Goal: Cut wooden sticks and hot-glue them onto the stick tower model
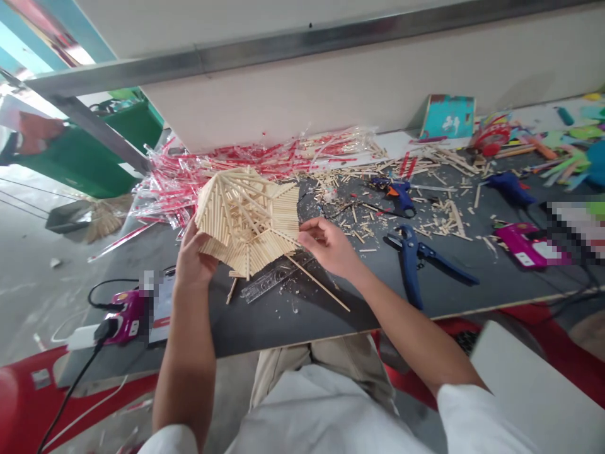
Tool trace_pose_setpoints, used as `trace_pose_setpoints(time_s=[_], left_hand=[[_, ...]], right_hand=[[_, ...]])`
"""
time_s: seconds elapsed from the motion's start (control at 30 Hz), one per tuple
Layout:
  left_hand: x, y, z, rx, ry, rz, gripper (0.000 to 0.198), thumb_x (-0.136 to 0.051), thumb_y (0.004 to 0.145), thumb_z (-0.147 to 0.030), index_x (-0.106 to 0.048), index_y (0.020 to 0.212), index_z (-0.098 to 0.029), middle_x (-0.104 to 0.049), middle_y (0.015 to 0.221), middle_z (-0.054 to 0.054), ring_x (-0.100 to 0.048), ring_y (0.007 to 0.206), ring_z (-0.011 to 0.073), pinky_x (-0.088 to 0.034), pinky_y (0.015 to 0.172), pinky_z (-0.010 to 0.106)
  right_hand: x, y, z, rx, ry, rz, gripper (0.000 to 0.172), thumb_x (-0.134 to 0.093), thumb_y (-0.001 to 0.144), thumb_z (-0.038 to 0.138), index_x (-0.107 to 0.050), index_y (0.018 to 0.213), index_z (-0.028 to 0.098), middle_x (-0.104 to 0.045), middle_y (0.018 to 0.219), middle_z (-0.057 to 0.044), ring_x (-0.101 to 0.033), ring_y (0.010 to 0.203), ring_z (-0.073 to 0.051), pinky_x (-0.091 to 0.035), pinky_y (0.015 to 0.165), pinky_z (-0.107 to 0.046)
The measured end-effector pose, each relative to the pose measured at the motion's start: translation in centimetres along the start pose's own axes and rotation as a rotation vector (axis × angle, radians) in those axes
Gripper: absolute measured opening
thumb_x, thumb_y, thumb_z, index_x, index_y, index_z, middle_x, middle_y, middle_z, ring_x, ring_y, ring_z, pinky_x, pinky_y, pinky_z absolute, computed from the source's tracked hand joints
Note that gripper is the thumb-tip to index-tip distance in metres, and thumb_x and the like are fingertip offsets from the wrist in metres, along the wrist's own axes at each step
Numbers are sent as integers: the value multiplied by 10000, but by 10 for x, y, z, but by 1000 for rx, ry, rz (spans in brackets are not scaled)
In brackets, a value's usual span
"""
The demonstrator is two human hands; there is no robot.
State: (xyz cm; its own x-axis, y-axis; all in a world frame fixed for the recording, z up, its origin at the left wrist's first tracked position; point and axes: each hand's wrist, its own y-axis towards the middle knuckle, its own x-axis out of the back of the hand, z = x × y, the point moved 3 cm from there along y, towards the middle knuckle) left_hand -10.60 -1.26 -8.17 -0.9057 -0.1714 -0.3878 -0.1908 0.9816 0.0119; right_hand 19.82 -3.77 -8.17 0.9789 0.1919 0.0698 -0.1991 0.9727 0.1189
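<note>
Room: bare strip of surface just in front of me, up to its edge.
Left hand: curled, gripping the stick model.
Right hand: half open, fingertips touching the model.

Noted: your left hand holds a domed lattice of wooden sticks from below at its left side, while your right hand rests against its right edge, fingers loosely curled. A long loose stick runs out from under the lattice, beside a clear plastic ruler on the dark worktable. To the right lie a blue-handled cutter and, farther back, a blue glue gun among stick offcuts. Red-printed plastic wrappers lie heaped behind the lattice.
</note>
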Motion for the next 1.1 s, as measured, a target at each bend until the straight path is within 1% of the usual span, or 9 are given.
trace_pose_setpoints(time_s=[0.13, 0.2, 0.3, 0.4, 0.53, 0.63, 0.77, 0.97, 1.1], left_hand=[[-4, -3, 0, 5, -9, 48, 584, -776, 692, -221, -662, 1258, -310, -734, 1117, 29, -707, 901, 177, -587, 720, 247], [-4, -4, 0, 7, 3, 52, 553, -778, 698, -233, -673, 1237, -302, -733, 1036, 28, -704, 891, 180, -588, 728, 251], [-2, -4, 0, 13, 25, 40, 500, -771, 704, -238, -690, 1196, -281, -719, 1000, 27, -695, 887, 180, -582, 733, 254], [-2, -5, 1, 16, 31, 34, 483, -755, 713, -231, -693, 1189, -276, -714, 1030, 30, -686, 879, 175, -578, 737, 252], [-5, -6, 1, 0, 10, 47, 506, -765, 727, -246, -682, 1226, -264, -712, 1127, 53, -687, 895, 178, -578, 795, 272], [-7, -6, 1, -11, -1, 56, 526, -775, 741, -262, -670, 1256, -278, -701, 1191, 61, -689, 921, 184, -577, 812, 284], [-6, -7, 1, 2, -26, 63, 511, -766, 752, -233, -676, 1251, -300, -694, 1203, 53, -685, 950, 181, -581, 804, 279], [-3, -5, 3, 17, -53, 46, 536, -752, 761, -211, -658, 1282, -299, -713, 1166, 45, -680, 929, 186, -605, 790, 299], [-9, -6, 2, 1, -72, 66, 545, -734, 787, -202, -640, 1319, -275, -719, 1195, 56, -680, 1005, 199, -603, 825, 296]], right_hand=[[23, 16, 25, 123, -381, -163, 314, -571, 982, 562, -632, 933, 258, -706, 812, -21, -648, 710, -182, -520, 692, -372], [27, 31, 39, 240, -535, -201, 234, -542, 1008, 472, -633, 974, 260, -696, 874, -29, -640, 757, -183, -523, 743, -376], [30, 57, 53, 364, -684, -166, 194, -517, 1000, 338, -653, 1089, 232, -666, 1006, -70, -634, 847, -201, -528, 801, -387], [44, 80, 53, 351, -687, -196, 222, -533, 964, 282, -677, 1112, 200, -671, 1049, -83, -644, 850, -192, -539, 818, -372], [85, 94, 36, 251, -602, -429, 171, -573, 924, 264, -685, 1032, 193, -718, 960, -64, -667, 819, -186, -560, 805, -364], [111, 100, 20, 217, -584, -492, 162, -632, 903, 313, -692, 994, 194, -719, 905, -62, -677, 818, -200, -575, 796, -387], [119, 112, 8, 155, -650, -437, 177, -651, 898, 287, -724, 995, 158, -733, 875, -87, -684, 811, -217, -571, 841, -415], [88, 130, -15, 57, -927, -80, 289, -583, 878, 161, -778, 1092, 168, -772, 1108, -108, -706, 1025, -283, -531, 1004, -457], [91, 137, -35, -37, -996, -115, 321, -601, 828, 105, -780, 1093, 131, -759, 1149, -168, -688, 1097, -339, -506, 1033, -497]])
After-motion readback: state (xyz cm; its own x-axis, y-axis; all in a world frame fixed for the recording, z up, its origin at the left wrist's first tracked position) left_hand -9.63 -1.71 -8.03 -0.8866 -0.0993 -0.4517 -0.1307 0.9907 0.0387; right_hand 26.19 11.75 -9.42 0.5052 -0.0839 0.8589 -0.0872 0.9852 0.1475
